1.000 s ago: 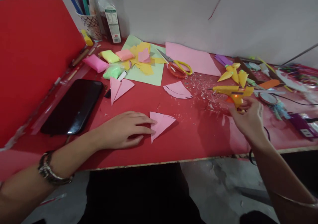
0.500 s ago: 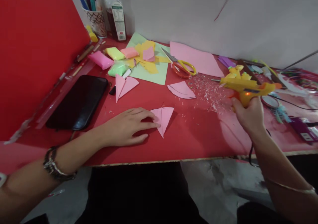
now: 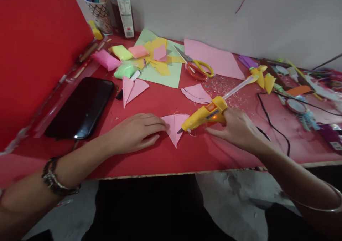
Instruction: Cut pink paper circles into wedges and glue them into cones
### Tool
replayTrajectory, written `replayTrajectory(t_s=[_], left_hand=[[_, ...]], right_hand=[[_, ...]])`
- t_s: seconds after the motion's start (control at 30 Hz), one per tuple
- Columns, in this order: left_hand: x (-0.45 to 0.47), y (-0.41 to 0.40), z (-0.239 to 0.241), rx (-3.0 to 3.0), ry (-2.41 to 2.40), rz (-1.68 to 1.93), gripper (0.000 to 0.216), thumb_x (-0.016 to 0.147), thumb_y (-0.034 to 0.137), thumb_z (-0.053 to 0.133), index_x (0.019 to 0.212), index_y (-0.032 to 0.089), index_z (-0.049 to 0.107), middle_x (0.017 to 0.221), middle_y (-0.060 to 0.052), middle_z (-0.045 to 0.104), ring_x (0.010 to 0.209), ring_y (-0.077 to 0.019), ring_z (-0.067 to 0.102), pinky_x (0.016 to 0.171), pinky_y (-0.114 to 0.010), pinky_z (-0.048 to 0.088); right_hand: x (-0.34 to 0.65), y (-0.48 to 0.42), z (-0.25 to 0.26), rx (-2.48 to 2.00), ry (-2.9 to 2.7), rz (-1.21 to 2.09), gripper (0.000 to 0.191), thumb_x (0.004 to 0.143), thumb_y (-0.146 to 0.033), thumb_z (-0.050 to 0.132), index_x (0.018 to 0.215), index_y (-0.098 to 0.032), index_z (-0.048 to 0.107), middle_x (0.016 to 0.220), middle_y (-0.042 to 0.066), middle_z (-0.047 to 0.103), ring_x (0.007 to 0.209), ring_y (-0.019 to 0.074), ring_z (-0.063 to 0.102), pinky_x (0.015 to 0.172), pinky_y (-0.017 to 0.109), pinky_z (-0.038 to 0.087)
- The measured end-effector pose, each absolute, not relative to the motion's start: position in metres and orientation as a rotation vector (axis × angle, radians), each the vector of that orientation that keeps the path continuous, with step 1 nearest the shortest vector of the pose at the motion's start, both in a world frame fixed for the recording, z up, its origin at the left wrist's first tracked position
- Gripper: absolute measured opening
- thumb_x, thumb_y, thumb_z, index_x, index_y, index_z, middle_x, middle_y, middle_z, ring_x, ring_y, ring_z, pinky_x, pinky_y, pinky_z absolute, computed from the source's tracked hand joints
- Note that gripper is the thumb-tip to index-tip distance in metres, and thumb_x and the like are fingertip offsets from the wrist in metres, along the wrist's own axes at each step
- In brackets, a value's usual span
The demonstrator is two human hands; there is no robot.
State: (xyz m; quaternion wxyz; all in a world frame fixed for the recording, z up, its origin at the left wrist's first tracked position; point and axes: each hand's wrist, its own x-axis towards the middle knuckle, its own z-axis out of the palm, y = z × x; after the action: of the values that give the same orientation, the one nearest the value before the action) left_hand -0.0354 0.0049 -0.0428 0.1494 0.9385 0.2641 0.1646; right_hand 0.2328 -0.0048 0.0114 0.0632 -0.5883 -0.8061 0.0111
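My left hand [image 3: 135,132] lies flat on the red table [image 3: 208,152], fingers stretched out, fingertips pressing the left edge of a pink folded paper piece [image 3: 175,126]. My right hand [image 3: 237,130] grips a yellow hot glue gun [image 3: 207,113] whose nozzle points down-left at the right side of that pink piece. A clear glue stick juts out of the gun's back. Its black cord [image 3: 269,121] trails off to the right.
A black phone [image 3: 81,107] lies at the left beside a red board [image 3: 37,52]. Another pink folded piece [image 3: 132,88], a pink cut-out [image 3: 196,94], scissors [image 3: 196,68], coloured papers, foam packs, a pen cup [image 3: 100,14] and a bottle crowd the back. Craft clutter fills the right side.
My right hand lifted the glue gun from the right side of the table and swung it left, bringing its nozzle down to the pink piece. My left hand stayed on the paper.
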Motion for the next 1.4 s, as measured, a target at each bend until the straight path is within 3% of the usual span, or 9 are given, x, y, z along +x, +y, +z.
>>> replayTrajectory(t_s=[0.27,1.4], left_hand=[[-0.0348,0.0054,-0.0434,2.695,0.748,0.497,0.028,0.086,0.02,0.037,0.106,0.02,0.058,0.106,-0.004,0.064,0.098,-0.0172,0.056,0.089,-0.033,0.042],[-0.0343,0.0059,-0.0435,2.659,0.763,0.498,0.031,0.083,0.015,0.038,0.105,0.02,0.058,0.108,-0.004,0.063,0.1,-0.0177,0.055,0.091,-0.034,0.042]], right_hand=[[0.2282,-0.0106,0.0168,-1.876,-2.551,0.087,0.013,0.066,-0.028,0.05,0.072,-0.017,0.054,0.054,0.0,0.05,0.046,0.012,0.044,0.044,0.023,0.026],[0.2253,-0.0105,0.0143,-1.879,-2.646,0.023,0.008,0.061,-0.025,0.049,0.059,-0.018,0.049,0.053,0.002,0.051,0.045,0.0118,0.042,0.044,0.024,0.023]])
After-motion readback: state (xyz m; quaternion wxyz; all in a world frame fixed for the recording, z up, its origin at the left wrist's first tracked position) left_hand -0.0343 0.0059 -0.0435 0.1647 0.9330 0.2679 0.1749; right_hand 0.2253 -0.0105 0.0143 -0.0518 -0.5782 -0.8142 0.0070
